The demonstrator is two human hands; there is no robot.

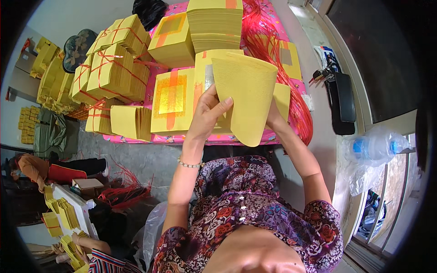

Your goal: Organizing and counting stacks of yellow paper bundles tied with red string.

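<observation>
A bent sheaf of yellow paper is held up over the near edge of the table, its lower end curling toward me. My left hand is closed on the sheaf's left edge, with the thumb across the front. At the right edge my right hand holds it from behind; most of its fingers are hidden by the paper. Directly behind the sheaf are yellow paper stacks, one with a gold square crossed by an orange band. A small folded yellow bundle stands left of my left hand.
A pink patterned cloth covers the table. Yellow bundles tied with red strips are piled at left; loose red strips hang along the right. Two people work at a white table at lower left. A plastic bottle is by the window.
</observation>
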